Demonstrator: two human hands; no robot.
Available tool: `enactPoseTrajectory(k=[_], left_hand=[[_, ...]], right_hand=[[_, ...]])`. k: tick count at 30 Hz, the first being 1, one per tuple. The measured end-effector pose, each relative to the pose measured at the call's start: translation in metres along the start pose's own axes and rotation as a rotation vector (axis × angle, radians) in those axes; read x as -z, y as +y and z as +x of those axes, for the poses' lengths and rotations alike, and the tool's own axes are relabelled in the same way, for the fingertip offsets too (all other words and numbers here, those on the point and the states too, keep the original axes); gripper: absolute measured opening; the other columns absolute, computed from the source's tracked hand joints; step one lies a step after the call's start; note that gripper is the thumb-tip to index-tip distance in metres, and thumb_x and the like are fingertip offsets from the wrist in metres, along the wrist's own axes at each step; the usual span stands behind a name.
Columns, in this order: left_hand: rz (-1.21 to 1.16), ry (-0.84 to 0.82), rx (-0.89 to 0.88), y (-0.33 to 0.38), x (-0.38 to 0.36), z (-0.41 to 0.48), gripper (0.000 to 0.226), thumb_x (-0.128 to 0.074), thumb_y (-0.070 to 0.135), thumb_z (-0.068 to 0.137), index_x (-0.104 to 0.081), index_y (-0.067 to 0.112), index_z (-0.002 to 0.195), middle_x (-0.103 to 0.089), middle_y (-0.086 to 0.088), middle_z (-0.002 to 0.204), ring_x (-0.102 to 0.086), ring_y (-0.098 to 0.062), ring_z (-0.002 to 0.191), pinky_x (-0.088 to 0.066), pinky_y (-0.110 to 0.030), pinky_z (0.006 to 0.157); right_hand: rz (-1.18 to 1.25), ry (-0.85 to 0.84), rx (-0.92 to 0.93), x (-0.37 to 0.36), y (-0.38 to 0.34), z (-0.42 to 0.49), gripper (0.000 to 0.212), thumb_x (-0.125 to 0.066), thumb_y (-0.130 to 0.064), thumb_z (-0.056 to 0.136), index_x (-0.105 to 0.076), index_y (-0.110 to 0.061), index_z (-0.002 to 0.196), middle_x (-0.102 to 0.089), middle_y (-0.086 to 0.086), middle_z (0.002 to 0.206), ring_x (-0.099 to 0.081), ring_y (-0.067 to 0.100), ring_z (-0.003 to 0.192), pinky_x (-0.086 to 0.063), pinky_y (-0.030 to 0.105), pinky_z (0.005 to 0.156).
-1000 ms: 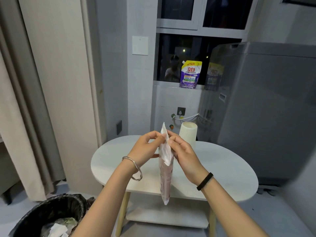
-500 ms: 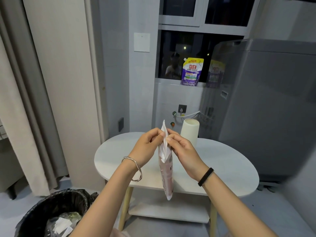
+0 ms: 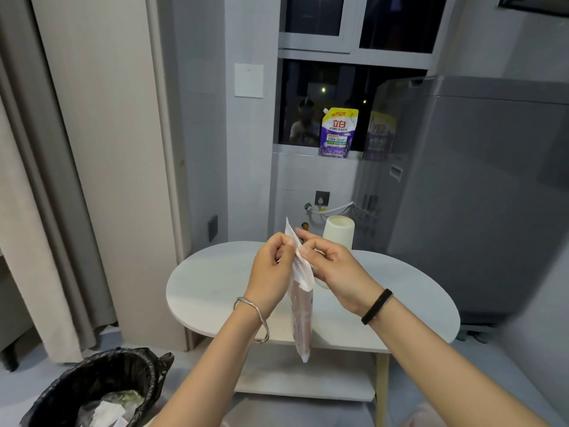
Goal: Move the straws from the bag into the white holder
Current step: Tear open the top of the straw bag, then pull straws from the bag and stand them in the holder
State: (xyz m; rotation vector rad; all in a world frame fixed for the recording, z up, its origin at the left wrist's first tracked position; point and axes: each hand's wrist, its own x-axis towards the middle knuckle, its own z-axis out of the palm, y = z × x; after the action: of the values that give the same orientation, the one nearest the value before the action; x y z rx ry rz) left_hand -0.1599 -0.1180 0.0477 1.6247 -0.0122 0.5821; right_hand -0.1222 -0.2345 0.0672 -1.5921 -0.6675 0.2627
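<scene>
A big grey appliance (image 3: 492,195) fills the right side of the room, and a long beige curtain (image 3: 46,180) hangs on the left. Between them stands a white oval table (image 3: 215,288) with a lower shelf. On the floor at the lower left is a bin (image 3: 101,383) lined with a black bag, with some paper waste inside.

The bag of straws (image 3: 303,318) hangs upright in the air over the near part of the table, held only at its top. Its white upper part is crumpled between the two hands, the pinkish straws show through the lower part, and its bottom end reaches below the table edge in the view.

The left hand (image 3: 271,272) has its fingers curled and pinches the top of the bag from the left side. The right hand (image 3: 335,269) pinches the same top from the right with thumb and forefinger; its other fingers are bent loosely. The two hands are nearly touching.

The white holder (image 3: 338,234) stands upright on the far part of the table, just behind the right hand, which hides its base. Whether it holds any straws cannot be told.

A purple and yellow pouch (image 3: 338,132) stands on the window sill. A silver bracelet (image 3: 255,318) is on the left wrist and a black band (image 3: 376,306) on the right wrist.
</scene>
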Motion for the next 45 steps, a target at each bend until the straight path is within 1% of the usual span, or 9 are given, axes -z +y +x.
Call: enactPoseTrajectory(k=[4,9,13,17,25,30,34,40,45], left_hand=[[0.000,0.084,-0.004,0.000,0.002,0.007,0.032,-0.043,0.009,0.096,-0.042,0.016,0.065,-0.042,0.013,0.050,-0.036,-0.001,0.047,-0.031,-0.022,0.054],[0.048,0.036,-0.003,0.004,0.015,0.013,0.025,-0.042,0.017,0.098,-0.045,0.012,0.073,-0.048,-0.004,0.069,-0.042,-0.010,0.055,-0.042,-0.022,0.054],[-0.169,-0.072,0.309,0.024,0.019,0.019,0.038,-0.044,0.044,0.095,-0.051,0.012,0.076,-0.052,-0.004,0.071,-0.060,-0.016,0.057,-0.056,-0.027,0.052],[-0.572,-0.325,0.726,0.035,0.033,0.031,0.104,-0.027,0.088,0.070,-0.047,0.002,0.124,-0.064,-0.018,0.111,-0.072,-0.040,0.084,-0.060,-0.041,0.063],[-1.322,-0.353,0.776,0.032,0.022,0.053,0.095,-0.065,0.066,0.068,-0.042,-0.002,0.130,-0.051,-0.038,0.128,-0.048,-0.055,0.119,-0.038,-0.064,0.100],[-1.466,-0.387,0.778,0.016,0.005,0.057,0.088,-0.074,0.053,0.065,-0.045,0.002,0.131,-0.056,-0.023,0.125,-0.053,-0.038,0.119,-0.041,-0.053,0.103],[-1.344,-0.148,0.656,-0.005,-0.008,0.065,0.064,-0.077,0.040,0.071,-0.057,0.007,0.121,-0.069,-0.019,0.106,-0.065,-0.031,0.101,-0.057,-0.041,0.083],[-0.819,0.157,0.305,-0.051,-0.026,0.079,0.059,-0.072,0.028,0.077,-0.053,0.012,0.130,-0.067,-0.008,0.123,-0.065,-0.019,0.111,-0.052,-0.033,0.094],[-0.317,0.323,0.126,-0.091,-0.034,0.075,0.073,-0.086,0.015,0.063,-0.051,0.018,0.126,-0.069,0.003,0.115,-0.068,-0.001,0.097,-0.053,-0.011,0.076]], right_hand=[[-0.116,0.114,0.039,0.009,-0.011,0.010,0.027,-0.048,-0.006,0.094,-0.055,-0.007,0.068,-0.055,-0.005,0.130,-0.061,0.008,0.102,-0.053,0.013,0.077],[-0.499,0.122,0.198,0.025,-0.024,0.023,0.025,-0.051,-0.010,0.093,-0.061,-0.017,0.071,-0.065,-0.002,0.119,-0.058,0.009,0.104,-0.039,-0.002,0.078],[-0.720,0.068,0.323,0.028,-0.040,0.038,0.021,-0.054,-0.011,0.092,-0.064,0.000,0.077,-0.066,-0.002,0.105,-0.057,0.008,0.095,-0.041,0.016,0.086],[-0.975,0.020,0.534,0.031,-0.063,0.046,0.016,-0.053,-0.013,0.092,-0.066,-0.004,0.093,-0.065,0.004,0.102,-0.058,0.014,0.089,-0.048,0.024,0.080],[-1.234,0.105,0.824,0.031,-0.058,0.056,0.022,-0.047,-0.014,0.096,-0.062,0.001,0.093,-0.064,0.015,0.093,-0.061,0.029,0.078,-0.052,0.042,0.068],[-1.027,0.140,0.839,0.032,-0.026,0.059,0.018,-0.050,-0.010,0.093,-0.065,0.001,0.094,-0.068,0.013,0.097,-0.066,0.026,0.083,-0.056,0.040,0.069],[-0.706,0.298,0.694,0.032,-0.001,0.070,0.015,-0.055,-0.016,0.092,-0.068,-0.008,0.092,-0.070,0.002,0.091,-0.064,0.014,0.085,-0.053,0.034,0.076],[0.320,0.479,-0.005,0.009,0.046,0.089,0.031,-0.048,-0.035,0.094,-0.061,-0.015,0.114,-0.064,0.004,0.119,-0.058,0.015,0.112,-0.043,0.034,0.103],[1.011,0.389,-0.318,0.002,0.082,0.099,0.049,-0.030,-0.045,0.097,-0.062,-0.011,0.110,-0.066,0.015,0.110,-0.065,0.026,0.093,-0.052,0.036,0.072]])
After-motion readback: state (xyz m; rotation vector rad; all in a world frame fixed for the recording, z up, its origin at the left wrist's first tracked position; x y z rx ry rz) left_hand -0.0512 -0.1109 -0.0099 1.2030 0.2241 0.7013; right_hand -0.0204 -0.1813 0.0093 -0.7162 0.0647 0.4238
